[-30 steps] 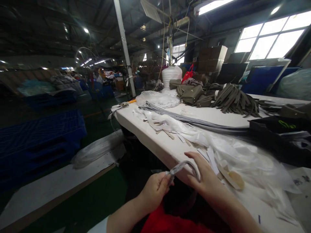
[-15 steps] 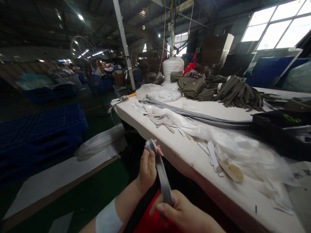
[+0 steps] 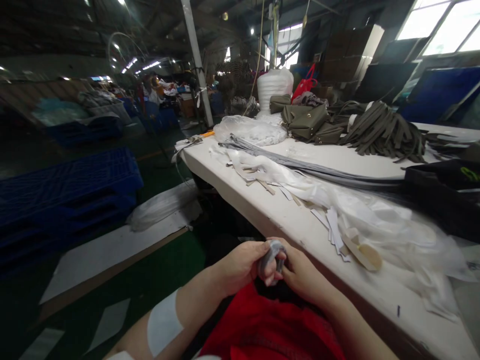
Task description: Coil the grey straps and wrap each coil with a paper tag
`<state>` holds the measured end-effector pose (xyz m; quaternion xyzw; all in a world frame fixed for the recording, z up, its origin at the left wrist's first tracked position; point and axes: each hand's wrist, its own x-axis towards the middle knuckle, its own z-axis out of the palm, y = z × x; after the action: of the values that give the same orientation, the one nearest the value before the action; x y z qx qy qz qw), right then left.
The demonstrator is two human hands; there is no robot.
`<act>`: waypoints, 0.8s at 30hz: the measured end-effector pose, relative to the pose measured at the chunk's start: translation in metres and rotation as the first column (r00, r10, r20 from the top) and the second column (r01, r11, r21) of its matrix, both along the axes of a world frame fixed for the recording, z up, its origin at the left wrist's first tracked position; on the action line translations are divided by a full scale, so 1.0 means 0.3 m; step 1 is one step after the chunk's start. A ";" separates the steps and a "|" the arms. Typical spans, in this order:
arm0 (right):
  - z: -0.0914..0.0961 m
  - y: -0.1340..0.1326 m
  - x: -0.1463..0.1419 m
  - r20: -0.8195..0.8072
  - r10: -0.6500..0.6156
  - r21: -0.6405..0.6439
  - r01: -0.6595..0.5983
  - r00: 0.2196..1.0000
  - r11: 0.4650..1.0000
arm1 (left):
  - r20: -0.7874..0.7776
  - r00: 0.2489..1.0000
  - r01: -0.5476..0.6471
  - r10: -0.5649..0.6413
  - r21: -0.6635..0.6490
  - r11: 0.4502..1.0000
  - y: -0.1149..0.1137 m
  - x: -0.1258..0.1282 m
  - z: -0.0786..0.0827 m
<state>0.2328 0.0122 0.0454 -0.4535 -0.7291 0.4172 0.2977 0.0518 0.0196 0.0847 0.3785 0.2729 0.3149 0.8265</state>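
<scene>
My left hand (image 3: 247, 262) and my right hand (image 3: 298, 265) are together in front of my body, beside the near edge of the table. Between them is a grey strap (image 3: 273, 247), bent round into a small loop. Both hands are closed on it, and fingertips of the left one show inside the loop. The strap's ends are hidden by the fingers. On the table, more long grey straps (image 3: 318, 171) lie in a bundle beyond a heap of thin white plastic wrap (image 3: 360, 217).
Olive pouches (image 3: 305, 121) and a pile of dark olive strips (image 3: 390, 130) lie at the back of the white table (image 3: 255, 212). Paper scraps (image 3: 333, 232) and a tape roll (image 3: 369, 257) sit near its front edge. Blue pallets (image 3: 71, 185) stand on the floor at left.
The strap was stretched between my hands; now it is looped small. My left hand has come down and right, my right hand up, and they meet. The view has shifted slightly.
</scene>
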 end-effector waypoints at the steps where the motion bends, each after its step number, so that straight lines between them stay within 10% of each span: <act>1: -0.023 -0.011 -0.027 -0.042 0.002 -0.096 -0.006 0.999 0.995 | 0.089 0.995 -0.036 0.039 -0.035 0.999 0.008 0.001 0.014; 5: -0.069 -0.089 -0.115 -0.224 0.106 -0.341 -0.180 0.969 0.923 | 0.226 0.919 -0.338 0.324 0.028 0.941 0.067 0.007 0.012; 8: -0.030 -0.129 -0.112 -0.341 0.125 -0.354 -0.251 0.932 0.901 | 0.029 0.886 -0.434 0.463 0.402 0.806 0.095 0.007 -0.045; 11: 0.023 -0.080 -0.036 -0.336 -0.036 -0.363 -0.094 0.941 0.927 | -0.290 0.791 -0.117 0.538 0.793 0.598 0.083 0.001 -0.095; 14: 0.042 0.019 0.059 -0.102 -0.175 -0.257 0.144 0.979 0.956 | -0.472 0.693 0.158 0.545 0.837 0.523 0.060 -0.005 -0.108; 19: 0.029 0.076 0.092 0.175 -0.298 0.255 0.249 0.938 0.934 | -0.569 0.792 0.108 0.221 0.487 0.867 0.057 -0.003 -0.094; 24: -0.014 0.035 0.007 0.066 -0.051 0.157 0.041 0.996 0.987 | -0.252 0.967 -0.033 0.032 0.000 0.999 0.072 -0.035 -0.042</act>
<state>0.2348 0.0226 0.0412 -0.4600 -0.7587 0.3361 0.3160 0.0414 0.0412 0.0720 0.4093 0.3822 0.2771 0.7808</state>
